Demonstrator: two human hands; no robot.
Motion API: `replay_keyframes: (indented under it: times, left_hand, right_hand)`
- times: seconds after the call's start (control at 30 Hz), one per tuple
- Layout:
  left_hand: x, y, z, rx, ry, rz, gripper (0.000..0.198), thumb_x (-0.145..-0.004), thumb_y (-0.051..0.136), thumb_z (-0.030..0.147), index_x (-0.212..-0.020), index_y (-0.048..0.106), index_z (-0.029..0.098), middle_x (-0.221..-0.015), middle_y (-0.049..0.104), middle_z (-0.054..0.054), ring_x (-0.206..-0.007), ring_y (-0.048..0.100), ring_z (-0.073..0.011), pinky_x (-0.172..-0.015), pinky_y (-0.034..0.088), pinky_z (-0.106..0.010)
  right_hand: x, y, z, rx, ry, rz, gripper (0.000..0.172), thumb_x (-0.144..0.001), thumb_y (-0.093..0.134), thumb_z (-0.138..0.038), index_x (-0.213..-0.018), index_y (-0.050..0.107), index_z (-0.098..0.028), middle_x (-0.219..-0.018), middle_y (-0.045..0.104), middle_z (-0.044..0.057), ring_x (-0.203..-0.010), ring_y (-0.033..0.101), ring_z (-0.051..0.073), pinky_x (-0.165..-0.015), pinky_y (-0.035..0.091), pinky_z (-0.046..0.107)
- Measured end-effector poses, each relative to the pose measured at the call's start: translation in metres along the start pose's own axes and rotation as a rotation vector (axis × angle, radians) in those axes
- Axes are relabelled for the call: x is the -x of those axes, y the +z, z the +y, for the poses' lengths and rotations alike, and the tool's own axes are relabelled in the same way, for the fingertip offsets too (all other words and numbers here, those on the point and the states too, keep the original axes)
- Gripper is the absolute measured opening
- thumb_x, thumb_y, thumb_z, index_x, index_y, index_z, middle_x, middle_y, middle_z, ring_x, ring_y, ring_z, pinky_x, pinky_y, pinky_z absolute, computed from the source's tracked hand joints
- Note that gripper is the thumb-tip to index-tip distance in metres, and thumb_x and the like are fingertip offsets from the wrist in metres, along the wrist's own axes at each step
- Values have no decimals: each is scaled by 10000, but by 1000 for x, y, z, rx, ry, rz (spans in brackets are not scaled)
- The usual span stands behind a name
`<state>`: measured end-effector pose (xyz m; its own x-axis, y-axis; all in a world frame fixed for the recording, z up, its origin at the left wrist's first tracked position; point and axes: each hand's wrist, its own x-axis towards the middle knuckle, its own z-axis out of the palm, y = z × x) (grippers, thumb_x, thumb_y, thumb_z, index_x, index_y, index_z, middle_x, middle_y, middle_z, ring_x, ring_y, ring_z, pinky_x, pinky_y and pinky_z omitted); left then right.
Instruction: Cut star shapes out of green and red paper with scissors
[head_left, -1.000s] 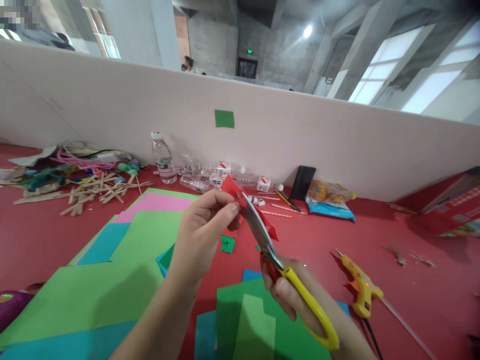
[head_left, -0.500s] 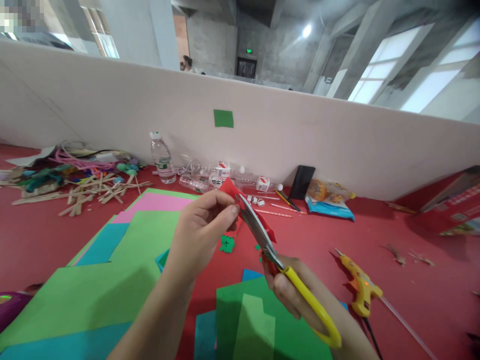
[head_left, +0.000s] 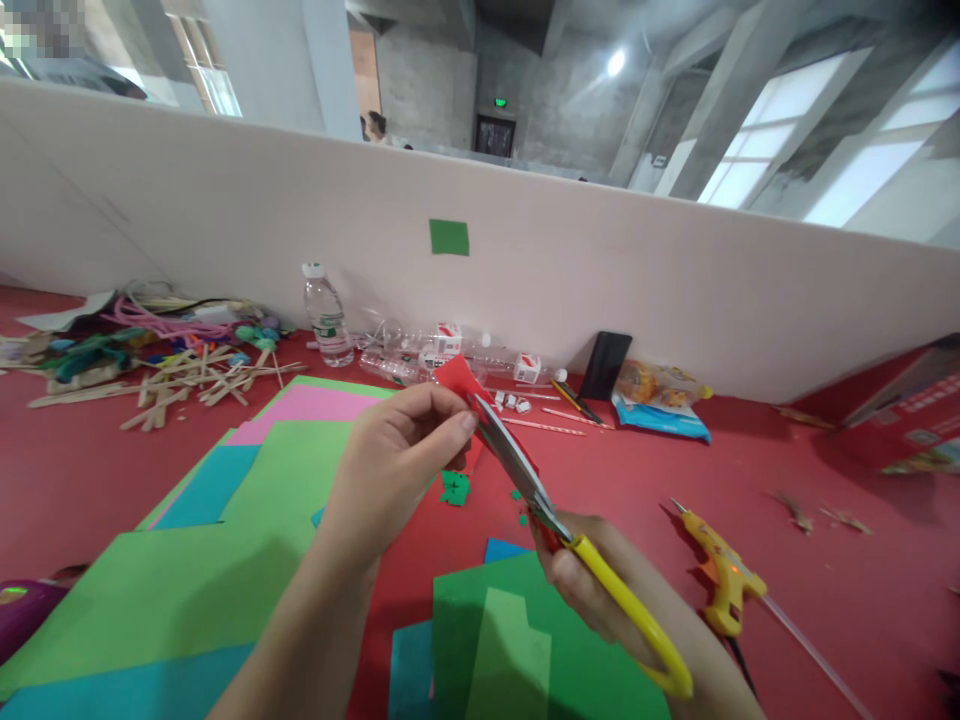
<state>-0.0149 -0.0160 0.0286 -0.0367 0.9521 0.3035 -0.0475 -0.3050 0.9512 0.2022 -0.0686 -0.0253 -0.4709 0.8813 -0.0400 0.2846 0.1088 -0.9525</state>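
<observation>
Between the thumb and fingers of my left hand (head_left: 401, 455) is a piece of red paper (head_left: 455, 375), pinched near its edge. My right hand (head_left: 592, 575) grips a pair of yellow-handled scissors (head_left: 517, 460). Their blades slant up to the left along the red paper, with the tips close to my left thumb. Part of the paper is hidden behind the blades. On the red table below lie a small green cut-out (head_left: 454, 488) and tiny green scraps. Beneath my right hand is a dark green sheet (head_left: 465, 620) with a lighter strip on it.
Large light green sheets (head_left: 172, 580) cover the left. Wooden sticks (head_left: 195, 380) are heaped at the back left. Plastic bottles (head_left: 328, 320) and a black phone (head_left: 606, 365) stand or lie along the white partition. A yellow glue gun (head_left: 720, 570) lies at right, with its cord trailing.
The scissors and my right hand have shifted slightly down and to the right. Less of the red paper shows beside the blades. My left hand keeps its pinch.
</observation>
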Motion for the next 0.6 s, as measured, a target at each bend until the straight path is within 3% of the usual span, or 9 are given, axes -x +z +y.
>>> replay_keyframes:
  times: [0.6]
  left_hand:
    - [-1, -1, -3, 3, 8, -11, 88, -779, 710, 183, -694, 712, 206, -536, 615, 36, -497, 563, -99, -478, 456, -203]
  right_hand:
    - [0, 0, -4, 43, 31, 28, 727, -850, 405, -956, -717, 355, -243, -640, 296, -68, -558, 262, 109, -491, 209, 263]
